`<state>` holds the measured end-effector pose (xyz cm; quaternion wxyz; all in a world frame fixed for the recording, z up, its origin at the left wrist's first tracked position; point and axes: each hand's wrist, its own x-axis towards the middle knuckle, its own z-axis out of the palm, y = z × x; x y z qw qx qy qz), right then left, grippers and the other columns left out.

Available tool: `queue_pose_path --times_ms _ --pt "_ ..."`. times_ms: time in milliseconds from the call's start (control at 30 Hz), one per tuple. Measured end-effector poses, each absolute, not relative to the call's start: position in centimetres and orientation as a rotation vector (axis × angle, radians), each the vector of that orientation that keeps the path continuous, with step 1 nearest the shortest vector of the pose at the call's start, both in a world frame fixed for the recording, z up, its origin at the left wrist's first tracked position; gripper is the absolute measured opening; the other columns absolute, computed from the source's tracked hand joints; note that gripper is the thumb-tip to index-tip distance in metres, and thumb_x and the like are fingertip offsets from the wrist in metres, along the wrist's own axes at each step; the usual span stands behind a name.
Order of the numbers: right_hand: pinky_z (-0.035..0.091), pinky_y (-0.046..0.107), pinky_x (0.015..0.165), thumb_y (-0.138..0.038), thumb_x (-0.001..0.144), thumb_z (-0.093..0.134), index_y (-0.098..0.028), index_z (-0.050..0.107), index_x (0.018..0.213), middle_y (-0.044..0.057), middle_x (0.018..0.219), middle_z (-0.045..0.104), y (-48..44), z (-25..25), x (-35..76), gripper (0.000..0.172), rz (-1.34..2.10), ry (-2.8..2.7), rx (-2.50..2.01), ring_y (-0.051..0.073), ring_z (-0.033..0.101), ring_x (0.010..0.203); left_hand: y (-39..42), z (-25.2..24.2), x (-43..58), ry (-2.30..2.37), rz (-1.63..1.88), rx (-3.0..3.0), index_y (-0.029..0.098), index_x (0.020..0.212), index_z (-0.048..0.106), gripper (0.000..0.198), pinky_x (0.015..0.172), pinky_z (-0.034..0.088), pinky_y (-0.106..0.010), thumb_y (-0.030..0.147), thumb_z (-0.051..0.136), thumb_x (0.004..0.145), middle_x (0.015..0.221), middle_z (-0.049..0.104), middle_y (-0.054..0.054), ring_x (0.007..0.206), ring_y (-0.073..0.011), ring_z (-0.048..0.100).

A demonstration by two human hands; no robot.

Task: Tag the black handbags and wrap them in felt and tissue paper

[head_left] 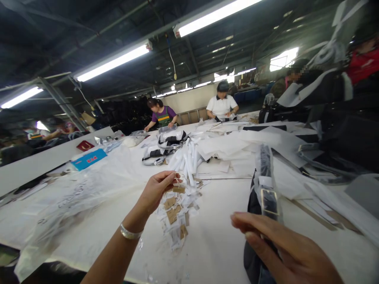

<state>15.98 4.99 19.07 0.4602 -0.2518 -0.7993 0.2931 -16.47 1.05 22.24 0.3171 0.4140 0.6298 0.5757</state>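
Note:
My left hand [161,187], a bracelet on its wrist, is closed in a pinch on the thin white string of a hang tag [179,189]. The brown tag hangs just below the fingertips. Under it lies a loose pile of brown and white tags [173,215]. My right hand [284,242] is nearer to me, fingers stretched forward and thumb a little apart, with nothing visible in it. It is over a black bag [251,252], partly hiding it. The bag's strap [269,197] has a gold-edged buckle and is wrapped in clear plastic.
White rolled strips [188,157] lie beyond the tags, beside plastic-wrapped black straps [161,152]. A blue box [89,159] and clear plastic sheeting [85,197] are on the left. White paper sheets [237,144] spread across the table. Two people work at the far side.

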Motion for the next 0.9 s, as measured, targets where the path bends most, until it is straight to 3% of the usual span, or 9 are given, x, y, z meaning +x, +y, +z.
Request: queue_pose_path --times_ms 133,200,267,333,433,767,900 --pt "0.057 0.035 0.098 -0.036 0.092 0.063 -0.03 0.059 0.136 0.006 0.14 0.06 5.1 19.7 12.8 0.045 0.932 -1.872 -0.596 0.024 0.067 0.115 1.1 24.9 -10.6 1.455 1.536 1.067 0.017 0.092 0.074 0.038 0.078 0.056 -0.027 0.051 0.08 0.076 0.094 0.074 -0.007 0.086 -0.018 0.071" --pt "0.05 0.039 0.106 -0.038 0.09 0.066 -0.028 0.053 0.141 0.008 0.144 0.056 5.2 19.9 11.9 0.054 1.088 -1.78 -0.569 0.025 0.059 0.126 1.1 25.6 -7.9 1.334 1.532 1.028 0.018 0.09 0.074 0.033 0.077 0.056 -0.027 0.047 0.081 0.076 0.091 0.075 -0.006 0.083 -0.0172 0.071" --pt "0.052 0.038 0.104 -0.038 0.091 0.065 -0.025 0.056 0.138 0.008 0.136 0.063 5.2 20.3 11.7 0.05 1.268 -1.69 -0.534 0.025 0.062 0.121 1.2 25.9 -5.9 1.211 1.517 1.003 0.018 0.089 0.075 0.028 0.076 0.056 -0.027 0.042 0.082 0.077 0.086 0.074 -0.005 0.079 -0.0163 0.07" --pt "0.057 0.033 0.093 -0.039 0.093 0.063 -0.023 0.068 0.124 0.006 0.116 0.073 5.2 20.8 12.2 0.036 1.383 -1.654 -0.531 0.024 0.069 0.106 1.4 26.0 -4.5 1.156 1.5 1.043 0.016 0.088 0.076 0.026 0.075 0.056 -0.025 0.039 0.082 0.077 0.084 0.075 -0.006 0.077 -0.0155 0.07" --pt "0.058 0.031 0.085 -0.043 0.093 0.062 -0.021 0.078 0.105 0.005 0.098 0.077 5.2 21.3 13.8 0.03 1.346 -1.653 -0.592 0.024 0.072 0.093 1.8 25.9 -3.4 1.209 1.502 1.137 0.016 0.09 0.077 0.027 0.072 0.055 -0.021 0.039 0.082 0.077 0.084 0.075 -0.007 0.076 -0.0147 0.069" --pt "0.06 0.032 0.086 -0.034 0.084 0.071 -0.027 0.08 0.095 0.003 0.098 0.079 5.2 20.9 16.7 0.016 0.761 -1.519 -0.786 0.025 0.074 0.094 2.5 26.1 -1.6 1.295 1.524 1.267 0.017 0.077 0.075 0.027 0.071 0.054 -0.022 0.041 0.087 0.07 0.075 0.075 -0.003 0.07 -0.013 0.068" --pt "0.062 0.034 0.084 -0.035 0.078 0.077 -0.026 0.081 0.09 0.005 0.094 0.079 5.4 20.8 17.7 0.016 0.801 -1.427 -0.823 0.026 0.075 0.089 2.3 26.3 -1.3 1.237 1.507 1.266 0.017 0.076 0.072 0.027 0.069 0.05 -0.017 0.04 0.084 0.074 0.074 0.073 -0.001 0.068 -0.0096 0.065"
